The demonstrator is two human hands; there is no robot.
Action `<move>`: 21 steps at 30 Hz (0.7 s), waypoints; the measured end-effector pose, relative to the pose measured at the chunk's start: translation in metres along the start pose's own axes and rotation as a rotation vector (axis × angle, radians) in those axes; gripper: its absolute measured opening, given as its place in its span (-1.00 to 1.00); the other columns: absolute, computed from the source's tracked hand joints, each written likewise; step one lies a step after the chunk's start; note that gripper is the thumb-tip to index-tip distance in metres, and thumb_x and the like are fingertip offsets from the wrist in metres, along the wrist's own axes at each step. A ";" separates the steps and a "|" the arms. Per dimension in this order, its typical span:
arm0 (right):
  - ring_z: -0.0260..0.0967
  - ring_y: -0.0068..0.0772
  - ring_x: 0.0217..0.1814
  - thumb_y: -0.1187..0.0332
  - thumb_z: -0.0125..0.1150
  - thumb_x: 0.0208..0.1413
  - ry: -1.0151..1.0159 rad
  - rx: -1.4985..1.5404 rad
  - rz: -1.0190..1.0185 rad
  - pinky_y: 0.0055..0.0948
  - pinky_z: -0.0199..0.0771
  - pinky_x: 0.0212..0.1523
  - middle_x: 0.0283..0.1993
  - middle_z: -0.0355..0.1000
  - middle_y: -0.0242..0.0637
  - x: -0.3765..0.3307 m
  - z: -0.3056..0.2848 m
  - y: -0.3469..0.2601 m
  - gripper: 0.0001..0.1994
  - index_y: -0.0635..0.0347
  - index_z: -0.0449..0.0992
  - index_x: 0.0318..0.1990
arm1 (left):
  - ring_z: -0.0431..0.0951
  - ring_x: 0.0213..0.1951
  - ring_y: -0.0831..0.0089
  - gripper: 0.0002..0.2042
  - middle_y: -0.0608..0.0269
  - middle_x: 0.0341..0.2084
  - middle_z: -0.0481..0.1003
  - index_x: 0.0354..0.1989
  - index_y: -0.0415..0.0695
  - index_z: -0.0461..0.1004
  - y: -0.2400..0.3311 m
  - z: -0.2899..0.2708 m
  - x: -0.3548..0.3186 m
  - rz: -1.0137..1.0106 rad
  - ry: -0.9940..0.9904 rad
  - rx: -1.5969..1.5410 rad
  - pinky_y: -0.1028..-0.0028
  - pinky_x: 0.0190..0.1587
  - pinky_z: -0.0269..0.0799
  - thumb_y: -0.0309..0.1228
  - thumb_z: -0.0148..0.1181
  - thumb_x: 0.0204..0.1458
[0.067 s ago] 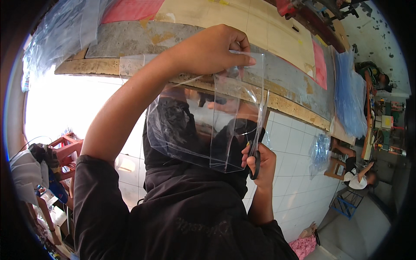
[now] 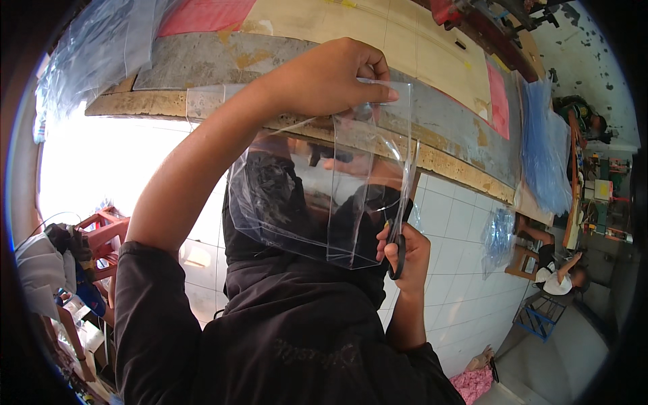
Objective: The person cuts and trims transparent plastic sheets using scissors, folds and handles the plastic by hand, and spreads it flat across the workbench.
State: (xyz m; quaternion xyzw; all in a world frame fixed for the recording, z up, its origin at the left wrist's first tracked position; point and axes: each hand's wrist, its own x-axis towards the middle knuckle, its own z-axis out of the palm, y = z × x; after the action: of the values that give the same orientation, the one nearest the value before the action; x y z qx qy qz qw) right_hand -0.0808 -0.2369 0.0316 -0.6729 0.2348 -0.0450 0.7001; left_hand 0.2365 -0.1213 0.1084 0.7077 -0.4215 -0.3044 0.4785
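Note:
A clear plastic pouch (image 2: 304,196) with folded side seams hangs over the near edge of the workbench, in front of my dark top. My left hand (image 2: 344,77) pinches its upper right part between thumb and fingers. Lower right, my right hand (image 2: 408,253) is closed round the black handles of a pair of scissors (image 2: 398,256). The blades point upward along the pouch's right edge, nearly parallel to it. Through the clear plastic I cannot make out exactly where the blades meet the edge.
The long workbench (image 2: 202,61) carries a cream sheet (image 2: 405,34) and pink pieces. Clear plastic sheets (image 2: 101,61) lie at its left end, bluish ones (image 2: 543,155) at the right. A red metal machine (image 2: 479,30) stands at the back. A co-worker (image 2: 560,277) sits far right.

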 end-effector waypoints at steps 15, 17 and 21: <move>0.40 -0.73 -0.53 0.27 0.51 0.11 0.075 0.004 -0.003 -0.71 0.40 -0.51 -0.49 0.45 -0.46 -0.001 0.003 0.003 -0.71 0.32 0.56 -0.28 | 0.54 -0.56 0.63 -0.69 0.25 -0.51 0.62 -0.20 -0.27 0.50 -0.004 0.003 -0.001 0.015 0.017 -0.010 0.59 -0.54 0.47 -0.21 0.29 0.23; 0.40 -0.72 -0.53 0.32 0.51 0.10 0.089 -0.003 0.003 -0.70 0.40 -0.52 -0.49 0.46 -0.45 -0.001 0.003 0.003 -0.74 0.33 0.56 -0.29 | 0.54 -0.56 0.63 -0.69 0.26 -0.51 0.62 -0.20 -0.27 0.50 -0.003 0.003 -0.001 0.009 0.016 -0.008 0.59 -0.54 0.47 -0.21 0.29 0.23; 0.40 -0.71 -0.54 0.37 0.51 0.09 0.096 0.006 0.023 -0.69 0.41 -0.53 -0.49 0.46 -0.44 -0.001 0.003 0.002 -0.77 0.33 0.57 -0.30 | 0.53 -0.56 0.63 -0.69 0.26 -0.51 0.62 -0.20 -0.25 0.51 -0.002 0.003 -0.002 0.011 0.026 -0.013 0.59 -0.54 0.46 -0.20 0.30 0.22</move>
State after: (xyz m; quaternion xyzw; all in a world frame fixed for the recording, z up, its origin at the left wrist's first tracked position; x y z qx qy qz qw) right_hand -0.0807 -0.2337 0.0300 -0.6652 0.2758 -0.0701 0.6903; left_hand 0.2335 -0.1210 0.1056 0.7059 -0.4172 -0.2953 0.4903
